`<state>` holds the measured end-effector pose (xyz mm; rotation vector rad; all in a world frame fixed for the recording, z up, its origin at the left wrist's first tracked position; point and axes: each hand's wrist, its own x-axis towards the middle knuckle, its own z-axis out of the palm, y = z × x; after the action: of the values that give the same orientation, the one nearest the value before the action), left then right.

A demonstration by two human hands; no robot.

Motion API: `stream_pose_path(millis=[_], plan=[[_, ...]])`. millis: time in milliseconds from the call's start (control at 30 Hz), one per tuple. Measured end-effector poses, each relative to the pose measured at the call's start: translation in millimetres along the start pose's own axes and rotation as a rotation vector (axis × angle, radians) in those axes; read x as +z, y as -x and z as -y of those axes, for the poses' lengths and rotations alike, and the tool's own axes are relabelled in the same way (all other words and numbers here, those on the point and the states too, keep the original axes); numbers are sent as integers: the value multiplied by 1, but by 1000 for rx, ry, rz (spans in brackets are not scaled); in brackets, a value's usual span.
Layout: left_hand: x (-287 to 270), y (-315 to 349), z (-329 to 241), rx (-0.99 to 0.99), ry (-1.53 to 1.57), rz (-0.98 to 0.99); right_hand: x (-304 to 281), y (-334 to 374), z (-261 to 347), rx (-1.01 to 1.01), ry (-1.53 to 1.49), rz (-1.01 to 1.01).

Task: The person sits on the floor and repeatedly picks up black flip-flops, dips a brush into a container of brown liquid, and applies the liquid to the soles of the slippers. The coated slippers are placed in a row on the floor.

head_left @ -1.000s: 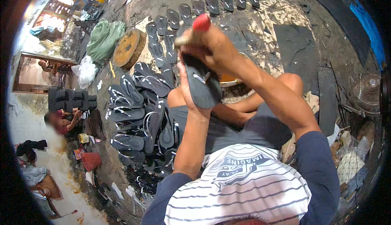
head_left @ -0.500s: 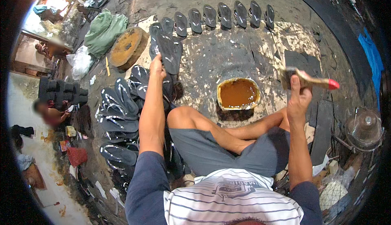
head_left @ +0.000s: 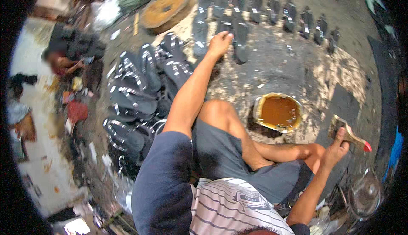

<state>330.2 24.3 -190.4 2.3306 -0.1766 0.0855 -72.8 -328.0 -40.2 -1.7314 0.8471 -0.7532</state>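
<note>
My left hand (head_left: pixel 220 46) is closed at the lower end of a black flip-flop (head_left: pixel 225 22). Its fingertips are partly hidden and slightly blurred. Two more black soles, a left one (head_left: pixel 199 36) and a right one (head_left: pixel 241 41), lie on either side of it. In my right hand (head_left: pixel 336 151) is a paintbrush (head_left: pixel 353 139) with a pale wooden handle and red tip, held above my knee. Between the hands stands an open container (head_left: pixel 300 120) of glossy brown liquid (head_left: pixel 277 111), its rim smeared.
A curved row of black flip-flops (head_left: pixel 290 16) runs along the board's (head_left: pixel 344 71) far edge. More flip-flops (head_left: pixel 136 101) are piled at my left. Beyond them lies a round brown block (head_left: pixel 165 9). A fan (head_left: pixel 364 194) stands at right; another person (head_left: pixel 63 63) sits at far left.
The view has turned left, shifting the scene rightward. My left hand has moved from the edge of the left-hand soles to between them. The brush is lower, still in my right hand.
</note>
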Motion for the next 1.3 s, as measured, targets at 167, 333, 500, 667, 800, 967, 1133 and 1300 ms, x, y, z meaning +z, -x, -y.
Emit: stream_pose_path(millis=[167, 333, 500, 667, 800, 967, 1133, 1300], plan=[[-169, 112, 6, -7, -435, -364, 31, 20, 14, 150, -32, -7], [-169, 148, 38, -336, -690, -26, 78, 19, -13, -30, -252, 190], [-228, 177, -41, 260, -298, -423, 96, 22, 8, -195, 222, 647], [-251, 266, -108, 419, -188, -141, 113, 33, -51, -398, 694, 703], [-218, 346, -87, 241, -21, 123, 103, 29, -31, -445, -271, 418], [-191, 354, -120, 305, -274, 89, 15, -12, -49, -978, 710, 543], [-187, 335, -134, -152, 902, 160, 6, -18, 27, -72, 114, 265], [-134, 326, -200, -454, 1483, 361, 91, 66, 120, -31, -492, 545]])
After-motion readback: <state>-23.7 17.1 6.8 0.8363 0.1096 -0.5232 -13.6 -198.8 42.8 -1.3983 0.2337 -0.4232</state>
